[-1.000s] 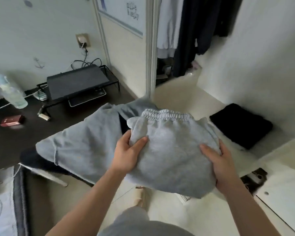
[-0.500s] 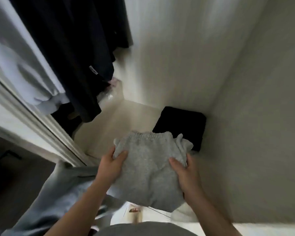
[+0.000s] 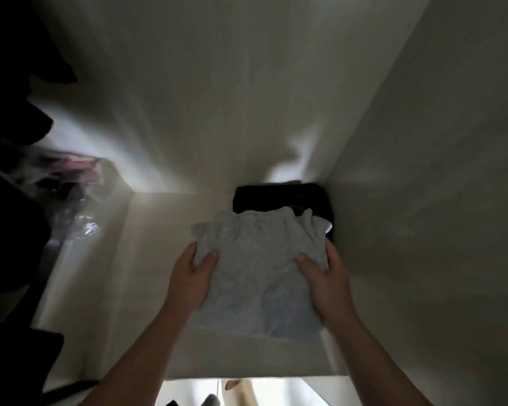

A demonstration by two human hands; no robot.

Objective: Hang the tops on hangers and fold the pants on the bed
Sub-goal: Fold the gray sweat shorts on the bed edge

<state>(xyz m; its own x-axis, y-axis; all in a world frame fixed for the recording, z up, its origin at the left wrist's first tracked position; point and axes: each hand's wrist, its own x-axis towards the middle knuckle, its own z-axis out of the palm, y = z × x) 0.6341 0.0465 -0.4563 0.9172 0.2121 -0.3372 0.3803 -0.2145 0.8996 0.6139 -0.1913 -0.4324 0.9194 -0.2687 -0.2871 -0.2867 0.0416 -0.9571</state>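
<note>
Pale wardrobe compartment [image 3: 423, 200]: one folded black garment [image 3: 279, 197] lies on its shelf floor [image 3: 159, 244], pushed into the rear right corner against both walls. Directly in front of the black garment are the folded grey pants [image 3: 255, 268], elastic waistband towards it and covering its front edge. Whether the pants rest on the shelf floor or are held just above it cannot be determined. Left hand [image 3: 191, 279] grasps the pants at their left edge, thumb pressed on top; right hand [image 3: 326, 279] grasps the right edge likewise, thumb on top, the remaining fingers hidden at the side of and under the cloth. Well to the left of the black garment sits a clear plastic bag [image 3: 79, 218]; its contents are blurred, reddish and dark, and cannot be identified. Dark hanging clothes [image 3: 9, 230] fill the far left, cut off by the frame edge, with no detail readable. The black garment's near part is hidden behind the pants. Below the shelf's front edge a bright strip of floor [image 3: 276, 391] shows, with small items too cropped to name.
</note>
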